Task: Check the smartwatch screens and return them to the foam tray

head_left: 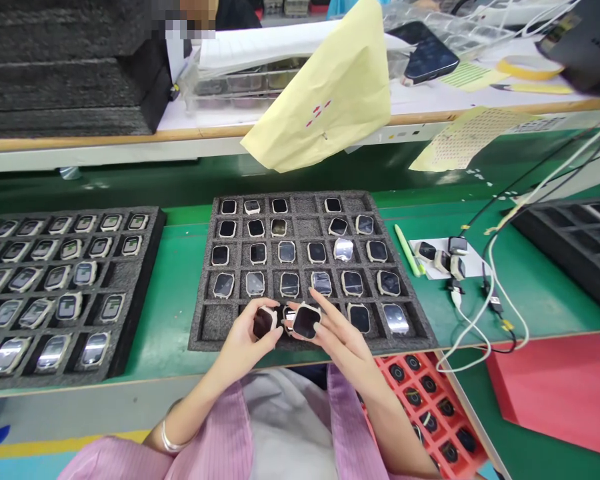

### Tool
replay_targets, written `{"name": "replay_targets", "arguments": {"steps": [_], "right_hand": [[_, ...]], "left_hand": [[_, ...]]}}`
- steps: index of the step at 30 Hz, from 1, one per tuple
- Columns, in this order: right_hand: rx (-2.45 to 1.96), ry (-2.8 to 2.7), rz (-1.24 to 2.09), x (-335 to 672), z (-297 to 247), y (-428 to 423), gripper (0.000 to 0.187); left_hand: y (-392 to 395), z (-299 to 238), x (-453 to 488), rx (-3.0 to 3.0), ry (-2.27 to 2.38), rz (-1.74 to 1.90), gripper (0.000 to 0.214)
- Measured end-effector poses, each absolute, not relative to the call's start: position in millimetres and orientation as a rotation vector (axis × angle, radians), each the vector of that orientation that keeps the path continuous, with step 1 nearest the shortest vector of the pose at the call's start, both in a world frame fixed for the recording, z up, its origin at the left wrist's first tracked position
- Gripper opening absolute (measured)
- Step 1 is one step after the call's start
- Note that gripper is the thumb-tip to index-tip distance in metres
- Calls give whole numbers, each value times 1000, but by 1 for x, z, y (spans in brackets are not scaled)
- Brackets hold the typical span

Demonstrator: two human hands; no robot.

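My left hand (245, 341) is closed on a smartwatch case (263, 323) with a dark screen and a pale frame. Between the fingers of my right hand (344, 339) is another smartwatch (307, 321), its dark face turned up. Part of a third watch (289, 320) shows between the two; whether it is held or lies in the tray I cannot tell. Both hands are over the front row of a grey foam tray (216, 323), whose square pockets hold many strapless watches. My fingers and the held watches hide some front pockets.
Another foam tray (123, 290) of watches lies to the left. On the right are a green pen (407, 250), several cabled watches (441, 260), white cables (495, 267) and a dark tray (550, 223). A red tray (430, 363) sits below the table edge. Yellow paper (325, 93) hangs from the shelf.
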State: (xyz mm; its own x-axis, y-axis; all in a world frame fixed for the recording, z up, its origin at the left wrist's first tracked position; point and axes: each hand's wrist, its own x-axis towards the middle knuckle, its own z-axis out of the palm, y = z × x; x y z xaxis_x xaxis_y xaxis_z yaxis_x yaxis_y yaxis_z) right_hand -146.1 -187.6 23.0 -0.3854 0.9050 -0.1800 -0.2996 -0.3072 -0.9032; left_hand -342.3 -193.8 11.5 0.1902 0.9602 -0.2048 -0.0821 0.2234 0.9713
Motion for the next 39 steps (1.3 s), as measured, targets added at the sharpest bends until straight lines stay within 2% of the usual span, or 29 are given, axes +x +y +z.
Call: {"name": "replay_targets", "arguments": {"steps": [9, 17, 29, 39], "right_hand": [[-868, -981, 1749, -151, 19, -181, 30], [-891, -1009, 1795, -147, 22, -185, 42], [-917, -972, 1767, -147, 24, -185, 36], [-912, -1030, 1767, -145, 25, -187, 35]], "left_hand": [[-198, 17, -345, 1120, 1106, 961, 28], [-200, 16, -342, 1104, 1056, 967, 36], [-198, 19, -343, 1092, 1022, 895, 29], [-197, 13, -348, 1109, 1060, 937, 31]]}}
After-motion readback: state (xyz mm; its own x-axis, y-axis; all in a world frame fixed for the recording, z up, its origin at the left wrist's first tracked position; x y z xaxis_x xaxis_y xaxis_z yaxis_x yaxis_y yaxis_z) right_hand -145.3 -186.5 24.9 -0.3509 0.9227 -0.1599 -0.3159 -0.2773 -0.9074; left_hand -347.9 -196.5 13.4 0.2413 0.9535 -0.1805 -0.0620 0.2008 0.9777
